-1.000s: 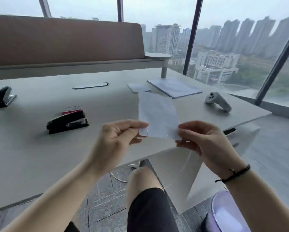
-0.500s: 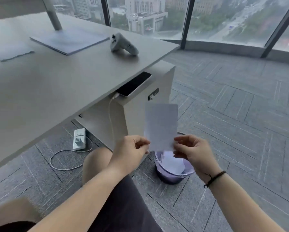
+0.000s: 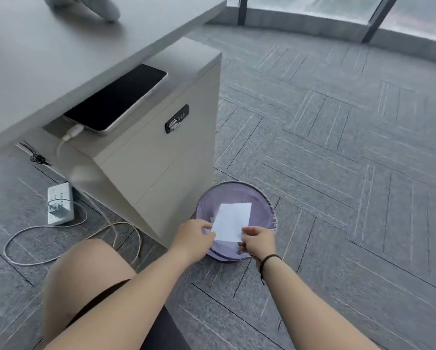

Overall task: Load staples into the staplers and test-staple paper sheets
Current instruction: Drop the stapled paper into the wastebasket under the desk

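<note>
1. Both hands had gone down from desk height to just above the purple-lined waste bin point(image 3: 267, 205), which stood on the carpet beside the drawer cabinet point(image 3: 161, 157).
2. The left hand point(image 3: 192, 239) pinched the near left corner of the paper sheet point(image 3: 233, 221) between thumb and curled fingers.
3. The right hand point(image 3: 258, 242), with a dark cord at its wrist, pinched the sheet's near right corner in the same way.
4. The sheet, held over the desk a second before, now hung over the bin's mouth, its far edge pointing away from the person.
5. White scraps lay in the bin under the sheet.
6. The staplers seen earlier were out of view; only the desk's point(image 3: 35, 72) right edge showed, with a grey controller point(image 3: 95, 7) at its far part.
7. A phone point(image 3: 118, 97) lay on the cabinet top under the desk edge, a cable plugged in.
8. A power strip point(image 3: 60, 203) lay on the carpet left of the cabinet.
</note>
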`<state>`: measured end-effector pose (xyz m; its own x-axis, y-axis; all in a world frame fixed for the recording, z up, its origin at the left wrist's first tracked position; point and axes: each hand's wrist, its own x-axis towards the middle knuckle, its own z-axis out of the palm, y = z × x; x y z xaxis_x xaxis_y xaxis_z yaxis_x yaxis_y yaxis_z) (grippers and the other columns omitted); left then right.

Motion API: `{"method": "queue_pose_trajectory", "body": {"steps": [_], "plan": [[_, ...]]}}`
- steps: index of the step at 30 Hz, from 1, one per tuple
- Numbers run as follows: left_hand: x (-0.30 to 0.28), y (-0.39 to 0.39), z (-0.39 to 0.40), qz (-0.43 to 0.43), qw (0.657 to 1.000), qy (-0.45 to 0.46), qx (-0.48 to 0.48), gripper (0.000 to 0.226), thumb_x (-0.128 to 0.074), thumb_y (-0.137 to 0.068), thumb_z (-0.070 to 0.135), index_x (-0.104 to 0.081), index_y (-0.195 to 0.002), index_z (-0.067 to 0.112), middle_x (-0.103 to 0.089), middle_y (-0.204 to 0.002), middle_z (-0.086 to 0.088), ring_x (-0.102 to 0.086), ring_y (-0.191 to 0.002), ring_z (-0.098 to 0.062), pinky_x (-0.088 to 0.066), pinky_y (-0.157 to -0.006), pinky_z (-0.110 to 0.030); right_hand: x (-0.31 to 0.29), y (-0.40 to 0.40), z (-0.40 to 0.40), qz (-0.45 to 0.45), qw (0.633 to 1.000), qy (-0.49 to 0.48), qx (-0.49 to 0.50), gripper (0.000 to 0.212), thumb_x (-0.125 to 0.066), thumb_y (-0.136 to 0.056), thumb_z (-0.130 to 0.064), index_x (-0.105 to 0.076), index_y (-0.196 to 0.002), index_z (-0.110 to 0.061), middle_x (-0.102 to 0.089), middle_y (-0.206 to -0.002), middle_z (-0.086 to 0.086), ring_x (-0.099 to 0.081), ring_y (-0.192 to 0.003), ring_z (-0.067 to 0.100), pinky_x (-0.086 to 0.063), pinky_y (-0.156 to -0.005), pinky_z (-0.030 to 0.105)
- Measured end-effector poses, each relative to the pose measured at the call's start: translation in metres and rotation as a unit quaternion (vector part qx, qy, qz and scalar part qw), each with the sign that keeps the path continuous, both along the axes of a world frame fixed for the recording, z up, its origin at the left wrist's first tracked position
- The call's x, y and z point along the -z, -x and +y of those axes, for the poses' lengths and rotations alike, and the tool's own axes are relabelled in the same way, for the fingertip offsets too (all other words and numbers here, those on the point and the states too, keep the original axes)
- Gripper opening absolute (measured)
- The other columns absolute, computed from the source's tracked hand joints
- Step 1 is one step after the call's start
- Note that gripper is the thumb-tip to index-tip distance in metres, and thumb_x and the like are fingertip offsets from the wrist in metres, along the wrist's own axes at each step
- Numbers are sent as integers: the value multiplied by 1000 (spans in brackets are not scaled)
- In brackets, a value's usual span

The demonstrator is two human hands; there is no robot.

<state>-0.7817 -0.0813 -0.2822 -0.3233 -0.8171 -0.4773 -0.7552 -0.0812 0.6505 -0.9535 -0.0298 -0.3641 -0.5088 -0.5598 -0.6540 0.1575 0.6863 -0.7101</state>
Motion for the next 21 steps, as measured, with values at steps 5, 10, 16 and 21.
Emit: {"method": "queue_pose_trajectory", "body": {"steps": [5,10,16,21], "plan": [[-2,-20,-14,1,1000,27,-4,17,-62,-90,25,-72,-102,17,-70,-101,1,-63,-97,-19,-45,-84,-25,26,0,-12,26,996,-62,-57,27,-58,-91,-12,-63,-116,-6,-70,-102,18,-71,-73,33,-62,-67,45],[-26,-36,-21,13,997,69,-21,22,-61,-92,25,-71,-110,16,-70,-106,5,-63,-100,-11,-43,-86,-21,1,-15,-13,19,996,-34,-79,36,-56,-94,-15,-56,-128,-5,-64,-117,18,-66,-74,30,-56,-65,40],[-64,-33,-21,50,988,136,-54,18,-61,-93,26,-71,-106,19,-70,-99,9,-61,-89,-6,-37,-66,-5,-86,-34,-27,71,983,125,-118,21,-59,-93,-18,-61,-114,-15,-65,-116,8,-71,-78,22,-60,-80,46],[-129,-37,-2,144,965,197,-95,11,-65,-91,25,-73,-98,23,-71,-86,15,-64,-76,5,-43,-59,-1,-195,-61,-23,126,936,273,-182,11,-66,-91,-17,-65,-96,-27,-71,-99,-3,-72,-74,17,-60,-77,40]]}}
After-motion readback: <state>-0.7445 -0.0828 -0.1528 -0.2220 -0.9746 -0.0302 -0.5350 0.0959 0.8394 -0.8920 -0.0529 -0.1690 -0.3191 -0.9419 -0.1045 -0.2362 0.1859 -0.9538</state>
